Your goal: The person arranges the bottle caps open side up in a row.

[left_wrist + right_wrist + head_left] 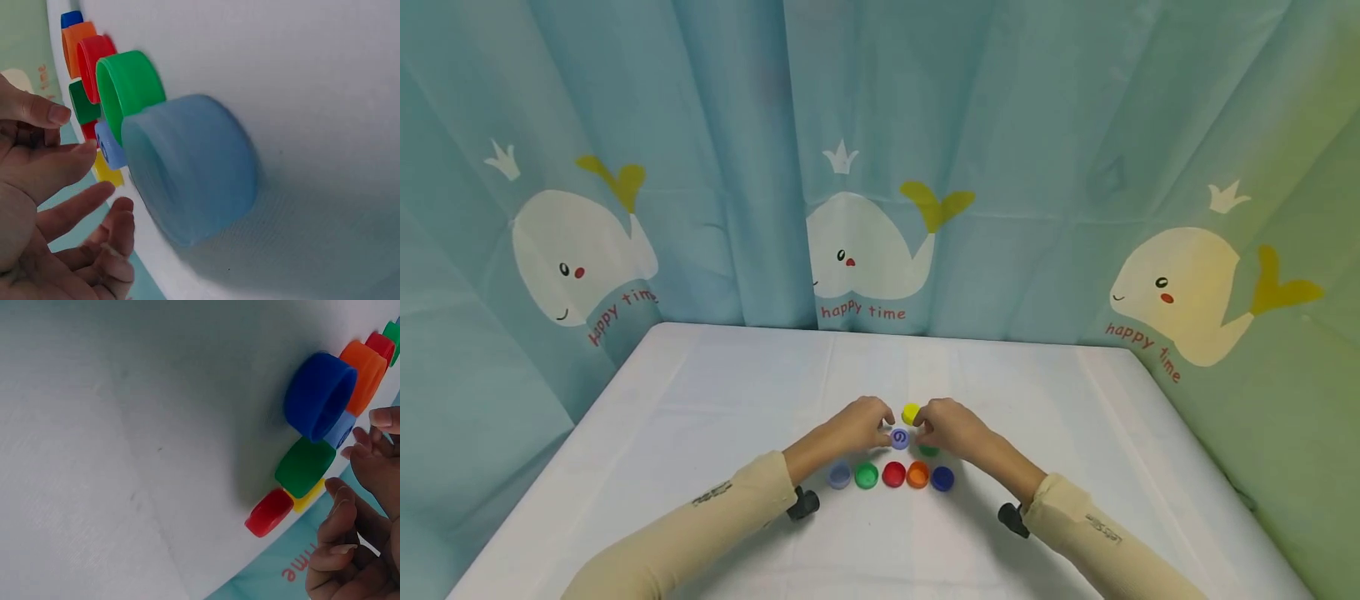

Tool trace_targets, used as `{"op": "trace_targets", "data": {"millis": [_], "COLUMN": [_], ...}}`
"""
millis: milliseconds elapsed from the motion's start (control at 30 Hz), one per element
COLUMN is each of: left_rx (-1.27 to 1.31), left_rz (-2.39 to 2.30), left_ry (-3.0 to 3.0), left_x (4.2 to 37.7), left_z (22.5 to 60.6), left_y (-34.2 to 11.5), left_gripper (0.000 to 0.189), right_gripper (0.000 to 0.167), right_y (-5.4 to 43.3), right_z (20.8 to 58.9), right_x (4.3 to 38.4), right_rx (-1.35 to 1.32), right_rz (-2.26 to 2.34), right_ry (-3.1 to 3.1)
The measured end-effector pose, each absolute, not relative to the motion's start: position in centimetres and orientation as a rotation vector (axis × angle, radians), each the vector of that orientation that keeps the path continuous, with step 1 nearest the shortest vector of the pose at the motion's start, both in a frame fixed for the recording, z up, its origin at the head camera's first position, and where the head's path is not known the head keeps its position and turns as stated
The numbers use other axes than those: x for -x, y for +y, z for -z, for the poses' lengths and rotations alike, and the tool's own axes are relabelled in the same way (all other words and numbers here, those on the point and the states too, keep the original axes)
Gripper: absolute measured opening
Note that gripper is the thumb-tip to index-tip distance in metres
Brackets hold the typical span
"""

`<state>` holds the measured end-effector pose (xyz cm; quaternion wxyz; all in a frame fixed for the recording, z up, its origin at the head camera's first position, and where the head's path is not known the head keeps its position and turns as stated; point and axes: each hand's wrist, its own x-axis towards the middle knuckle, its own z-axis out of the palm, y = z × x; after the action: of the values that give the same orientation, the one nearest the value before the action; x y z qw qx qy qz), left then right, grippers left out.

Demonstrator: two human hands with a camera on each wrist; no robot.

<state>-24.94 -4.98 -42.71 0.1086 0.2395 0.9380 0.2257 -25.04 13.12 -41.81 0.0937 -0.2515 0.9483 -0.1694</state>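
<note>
Left hand [861,421] and right hand [955,429] angled inward, palms facing; both hands' fingers loosely bent, released; lavender cap [900,438] between them, roughly midway between table's [760,375] left and right edges

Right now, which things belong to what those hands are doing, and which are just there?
Likely part of it:
lavender bottle cap
yellow bottle cap
dark green bottle cap
back red bottle cap
pale blue bottle cap
bright green bottle cap
front red bottle cap
orange bottle cap
dark blue bottle cap

Just there:
whale-print curtain
white table
wrist cameras
</note>
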Motion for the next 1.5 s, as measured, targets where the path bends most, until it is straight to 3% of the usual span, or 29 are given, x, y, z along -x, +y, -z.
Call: {"op": "trace_targets", "data": {"millis": [700,933,1500], "left_rx": [-0.592,-0.645,-0.681], "left_rz": [-0.569,-0.564,-0.562], "left_ry": [2.727,2.753,2.8], "left_x": [25.1,24.8,24.8], "left_z": [42.8,43.0,43.4], "left_y": [-4.0,-4.0,-4.1], "left_gripper": [0.025,0.026,0.022], "right_gripper": [0.025,0.02,0.025], "right_y": [12.3,12.3,12.4], "right_z": [42.5,42.9,43.4], "right_x": [25.4,25.3,25.5], "right_rx": [0.787,0.819,0.896], "right_rz": [0.429,0.49,0.429], "right_ry": [2.788,2.782,2.834]}}
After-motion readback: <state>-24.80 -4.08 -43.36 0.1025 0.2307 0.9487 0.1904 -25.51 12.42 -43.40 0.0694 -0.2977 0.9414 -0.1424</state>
